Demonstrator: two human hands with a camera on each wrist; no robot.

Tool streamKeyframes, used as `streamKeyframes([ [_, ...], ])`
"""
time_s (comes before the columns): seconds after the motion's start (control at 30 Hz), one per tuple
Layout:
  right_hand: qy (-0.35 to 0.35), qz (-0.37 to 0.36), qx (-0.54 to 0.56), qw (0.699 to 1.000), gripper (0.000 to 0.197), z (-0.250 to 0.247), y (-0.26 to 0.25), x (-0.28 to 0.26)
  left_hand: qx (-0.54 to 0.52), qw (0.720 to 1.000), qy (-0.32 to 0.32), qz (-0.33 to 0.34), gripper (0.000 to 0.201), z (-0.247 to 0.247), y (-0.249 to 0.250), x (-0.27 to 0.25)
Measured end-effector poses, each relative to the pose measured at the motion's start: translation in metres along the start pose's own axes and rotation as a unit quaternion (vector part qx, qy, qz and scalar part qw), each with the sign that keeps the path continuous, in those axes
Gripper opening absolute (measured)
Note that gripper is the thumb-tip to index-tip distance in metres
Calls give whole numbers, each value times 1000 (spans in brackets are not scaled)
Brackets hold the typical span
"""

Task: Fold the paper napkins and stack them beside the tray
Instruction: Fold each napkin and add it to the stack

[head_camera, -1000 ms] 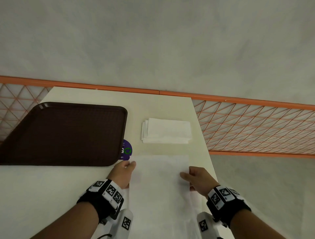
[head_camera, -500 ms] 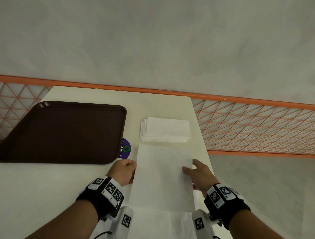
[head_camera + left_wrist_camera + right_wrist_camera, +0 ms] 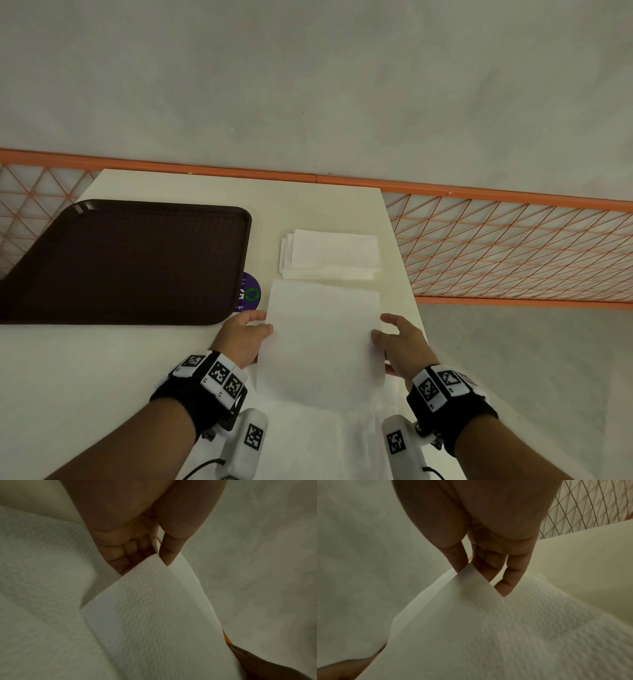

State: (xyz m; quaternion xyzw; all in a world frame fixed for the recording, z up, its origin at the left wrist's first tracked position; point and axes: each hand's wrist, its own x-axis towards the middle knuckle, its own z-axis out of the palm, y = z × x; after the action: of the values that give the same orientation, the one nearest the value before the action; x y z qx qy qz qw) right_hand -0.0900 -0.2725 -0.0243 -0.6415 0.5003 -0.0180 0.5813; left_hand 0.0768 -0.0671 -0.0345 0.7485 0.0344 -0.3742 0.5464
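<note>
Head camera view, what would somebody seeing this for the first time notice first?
Probably the white napkin lifted in the middle foreground, pinched at its side edges by the left hand and the right hand. Next, the dark brown tray on the left of the pale table, and the stack of folded napkins lying to the tray's right.

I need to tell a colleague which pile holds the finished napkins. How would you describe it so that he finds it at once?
Start at the dark brown tray on the pale table. To its right lies the stack of folded napkins, near the table's right edge. Unlike the larger single napkin that both hands hold closer to the person, it is a small layered pile that nothing touches.
</note>
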Motion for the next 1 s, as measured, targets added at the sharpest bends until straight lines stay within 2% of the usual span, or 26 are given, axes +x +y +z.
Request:
streamKeyframes([
  [0.2,-20,-65,29,997,37,-4,-10,-8,-25,998,11,58,33,0,14,-9],
  [0.33,-57,-139,6,989,34,-10,-24,-20,-7,993,-55,103,32,-6,26,-14],
  [0.4,-60,-162,-27,985,33,-13,-31,-24,45,986,-75,141,36,-10,28,-12],
  [0.53,-26,-201,-134,970,20,-17,-39,-27,203,951,-6,232,26,-6,34,-19],
  [0.63,18,-231,-183,956,9,-16,-40,-31,240,926,32,290,12,-3,35,-27],
  [0.73,47,-249,-233,939,7,-17,-39,-31,265,910,42,316,7,-3,35,-27],
  [0.87,61,-278,-274,919,3,-22,-41,-35,256,911,26,323,9,-5,39,-28],
  [1.0,55,-326,-193,924,12,-24,-47,-44,160,937,-6,311,7,-7,46,-31],
])
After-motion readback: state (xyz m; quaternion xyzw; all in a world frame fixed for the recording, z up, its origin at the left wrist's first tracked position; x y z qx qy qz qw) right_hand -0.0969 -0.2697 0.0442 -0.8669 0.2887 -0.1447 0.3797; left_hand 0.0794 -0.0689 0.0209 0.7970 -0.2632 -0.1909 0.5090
